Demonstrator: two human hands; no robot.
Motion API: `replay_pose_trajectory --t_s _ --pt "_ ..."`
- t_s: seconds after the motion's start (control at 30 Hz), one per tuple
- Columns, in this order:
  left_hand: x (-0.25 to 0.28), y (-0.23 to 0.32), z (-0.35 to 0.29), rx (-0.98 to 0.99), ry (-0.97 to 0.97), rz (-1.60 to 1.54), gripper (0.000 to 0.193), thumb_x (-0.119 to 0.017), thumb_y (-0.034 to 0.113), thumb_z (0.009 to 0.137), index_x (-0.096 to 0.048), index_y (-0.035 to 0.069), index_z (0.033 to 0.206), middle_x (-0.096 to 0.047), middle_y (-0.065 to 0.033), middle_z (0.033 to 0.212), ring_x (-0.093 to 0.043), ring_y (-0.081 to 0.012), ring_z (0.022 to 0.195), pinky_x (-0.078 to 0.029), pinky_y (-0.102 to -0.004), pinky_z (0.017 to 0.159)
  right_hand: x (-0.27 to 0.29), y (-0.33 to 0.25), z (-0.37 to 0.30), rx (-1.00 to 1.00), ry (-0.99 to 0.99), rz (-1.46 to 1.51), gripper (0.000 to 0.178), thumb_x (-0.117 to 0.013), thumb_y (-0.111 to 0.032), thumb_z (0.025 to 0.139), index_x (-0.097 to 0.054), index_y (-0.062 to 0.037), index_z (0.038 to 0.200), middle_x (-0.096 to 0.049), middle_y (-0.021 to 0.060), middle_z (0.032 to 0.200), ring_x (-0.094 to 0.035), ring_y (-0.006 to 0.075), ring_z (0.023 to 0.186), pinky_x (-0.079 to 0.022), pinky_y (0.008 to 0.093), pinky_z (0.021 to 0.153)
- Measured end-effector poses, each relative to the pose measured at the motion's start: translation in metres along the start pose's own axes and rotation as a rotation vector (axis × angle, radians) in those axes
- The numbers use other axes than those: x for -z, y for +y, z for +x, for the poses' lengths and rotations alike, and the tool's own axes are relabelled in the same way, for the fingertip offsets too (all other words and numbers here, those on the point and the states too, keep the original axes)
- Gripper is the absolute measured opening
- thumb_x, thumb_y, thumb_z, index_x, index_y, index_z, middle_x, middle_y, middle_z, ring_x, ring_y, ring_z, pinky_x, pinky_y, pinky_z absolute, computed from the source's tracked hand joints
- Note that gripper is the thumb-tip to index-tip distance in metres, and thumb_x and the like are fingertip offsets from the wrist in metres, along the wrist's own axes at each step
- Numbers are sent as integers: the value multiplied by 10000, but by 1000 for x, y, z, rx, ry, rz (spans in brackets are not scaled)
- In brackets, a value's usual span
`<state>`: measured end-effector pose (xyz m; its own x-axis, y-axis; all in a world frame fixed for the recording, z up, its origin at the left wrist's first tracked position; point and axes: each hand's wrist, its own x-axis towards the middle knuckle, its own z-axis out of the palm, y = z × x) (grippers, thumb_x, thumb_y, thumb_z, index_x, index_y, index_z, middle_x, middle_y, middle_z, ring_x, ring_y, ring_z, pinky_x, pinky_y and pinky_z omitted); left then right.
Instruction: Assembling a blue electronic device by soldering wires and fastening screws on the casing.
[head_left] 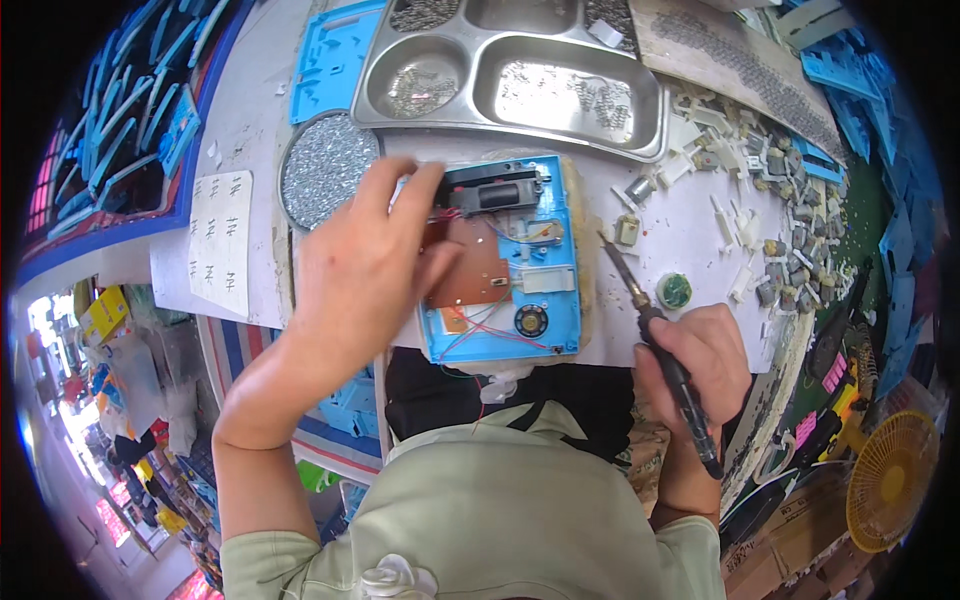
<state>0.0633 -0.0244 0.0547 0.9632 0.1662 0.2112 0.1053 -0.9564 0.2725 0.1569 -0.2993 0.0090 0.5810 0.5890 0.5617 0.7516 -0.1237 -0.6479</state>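
Note:
A blue plastic housing (500,345) lies open on the bench in front of me. Inside it are a brown circuit board (475,265), a black part with a dark cylinder (505,195), a small round speaker (531,320) and thin coloured wires. My left hand (370,245) hovers over the housing's left side, slightly blurred, its fingers apart and nothing seen between them. In my right hand (705,360) is a soldering iron (680,385) with a black handle. Its tip points up and left, just right of the housing, near a small motor (627,230).
A steel compartment tray (645,125) with small metal parts stands at the back. Left of the housing is a round dish of screws (325,170). A small green tin (674,291) sits near my right hand, with many white plastic parts (745,225) and motors beyond.

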Motion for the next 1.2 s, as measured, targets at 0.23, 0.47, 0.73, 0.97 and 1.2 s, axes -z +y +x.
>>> replay_pose_trajectory --t_s 0.23,0.47,0.73,0.97,1.2 --pt "18 -19 -5 -180 -120 -45 183 -781 30 815 -722 34 987 -671 -89 866 -692 -279 725 -548 -367 608 -8 -2 14 22 42 19 415 -828 35 692 -711 -15 1088 -624 94 753 -561 249 629 -452 334 568" --pt "-44 -4 -11 104 84 -790 104 -752 -27 859 -717 -19 957 -717 -98 917 -713 -140 753 -563 -258 630 -44 -20 28 -439 93 354 468 -823 2 798 -671 8 1240 -705 104 901 -683 167 802 -551 287 733" --pt "-50 -10 -15 275 58 -985 102 -768 34 881 -725 -25 952 -705 -83 830 -722 -125 693 -573 -256 609 -89 -16 75 -314 -90 435 624 -740 98 831 -548 -24 1412 -670 95 1101 -673 154 990 -560 303 884" --pt "-47 -17 -15 196 55 -1009 69 -751 30 886 -724 -13 934 -680 -75 801 -668 -115 658 -523 -269 575 -98 -13 74 -257 -18 356 572 -730 107 825 -601 -52 1359 -680 87 1022 -682 161 891 -557 287 818" --pt "-42 -17 -13 166 116 -726 78 -763 40 804 -706 15 851 -570 -68 898 -576 -158 692 -483 -297 622 -65 -6 66 -79 50 96 471 -790 30 803 -669 -20 1256 -677 101 856 -632 174 699 -496 278 634"
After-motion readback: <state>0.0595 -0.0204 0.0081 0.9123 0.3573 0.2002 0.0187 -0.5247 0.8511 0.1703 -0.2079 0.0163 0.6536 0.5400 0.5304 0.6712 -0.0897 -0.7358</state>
